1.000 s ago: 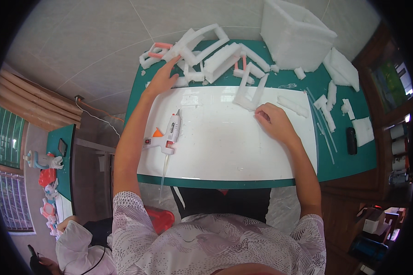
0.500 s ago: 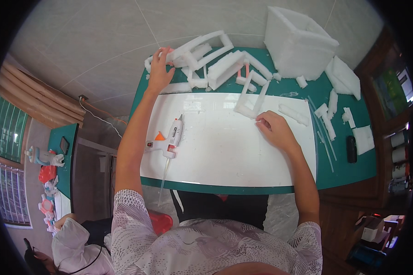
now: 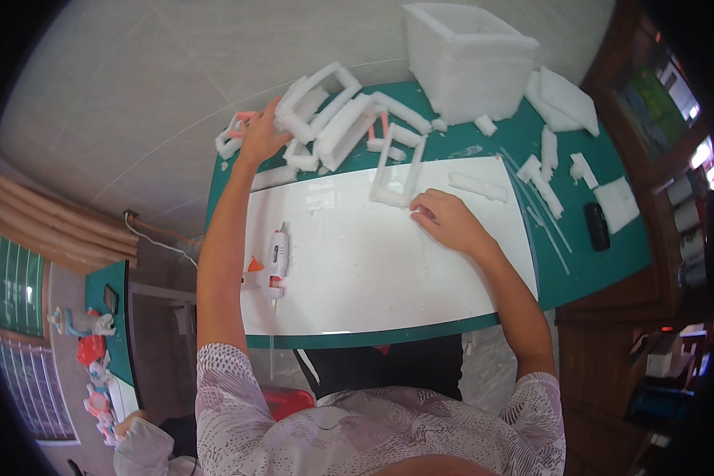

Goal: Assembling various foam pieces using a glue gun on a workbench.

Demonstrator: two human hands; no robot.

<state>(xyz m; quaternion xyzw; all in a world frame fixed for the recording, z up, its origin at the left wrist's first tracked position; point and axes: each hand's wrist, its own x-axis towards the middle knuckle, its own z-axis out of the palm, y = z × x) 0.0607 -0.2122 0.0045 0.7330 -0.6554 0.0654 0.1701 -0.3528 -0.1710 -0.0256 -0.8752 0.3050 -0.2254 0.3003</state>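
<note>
Left hand (image 3: 263, 136) past far-left corner of white board (image 3: 357, 270), fingers partly hidden at bulky foam frame (image 3: 296, 127). Right hand (image 3: 451, 222) over board, fingers half-curled beside slim foam frame (image 3: 390, 197) at board's far edge. Can't tell left opening, either grip.

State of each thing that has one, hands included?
Left hand: at the foam frames, grip unclear
Right hand: curled, beside a white frame
Glue gun: lying on its side, stick protruding
White box: upright, open-topped
Clear sticks: loose, on green tabletop
White board: lying flat
</note>
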